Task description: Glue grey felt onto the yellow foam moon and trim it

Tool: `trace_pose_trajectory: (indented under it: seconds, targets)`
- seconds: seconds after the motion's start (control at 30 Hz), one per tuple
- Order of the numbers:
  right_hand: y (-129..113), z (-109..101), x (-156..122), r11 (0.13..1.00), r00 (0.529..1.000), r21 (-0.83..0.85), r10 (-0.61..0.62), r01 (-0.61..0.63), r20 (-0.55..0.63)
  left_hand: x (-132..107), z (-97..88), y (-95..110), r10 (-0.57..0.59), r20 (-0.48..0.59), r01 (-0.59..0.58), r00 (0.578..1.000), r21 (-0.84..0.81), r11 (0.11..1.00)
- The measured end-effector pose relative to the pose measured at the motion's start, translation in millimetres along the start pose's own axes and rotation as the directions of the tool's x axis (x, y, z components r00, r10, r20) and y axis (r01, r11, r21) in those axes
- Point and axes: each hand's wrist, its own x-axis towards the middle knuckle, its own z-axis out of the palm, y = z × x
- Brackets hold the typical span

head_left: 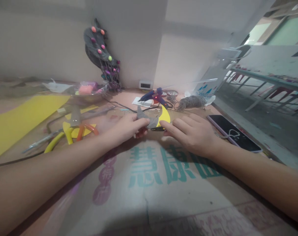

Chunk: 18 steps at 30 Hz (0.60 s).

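Note:
A crescent-shaped piece in the middle of the view is part grey, part yellow. Its grey part point(152, 122) looks wrapped in yarn, while the yellow part point(165, 115) is bare and smooth. My left hand point(125, 127) pinches the grey side between thumb and fingers. On the yellow side, the fingers of my right hand point(194, 132) are closed at the lower edge. A narrow dark strip shows under the piece between both hands; I cannot tell what it is. Just behind lies a blue glue gun point(151, 95) with a small red light.
Scissors with yellow and orange handles point(81, 132) and a yellow sheet point(23, 118) lie left. A phone point(233, 132) is at right, near the table edge. Behind are a grey yarn bundle point(192, 102), a small digital display point(145, 85) and a grey crescent decoration with coloured balls point(96, 42).

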Motion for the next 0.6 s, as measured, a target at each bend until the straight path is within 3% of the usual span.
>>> trace_pose_trajectory:
  seconds: [0.33,0.6]
  targets:
    - [2,1,1,1.0,1.0,-0.004,-0.023,0.023,-0.009,-2,2.4,9,-0.019,0.051,0.023,0.999,-0.079,0.997]
    - [2,3,1,0.999,0.999,0.045,-0.015,0.012,0.05,-3,3.4,14,-0.013,0.065,0.022,0.998,-0.136,0.99]
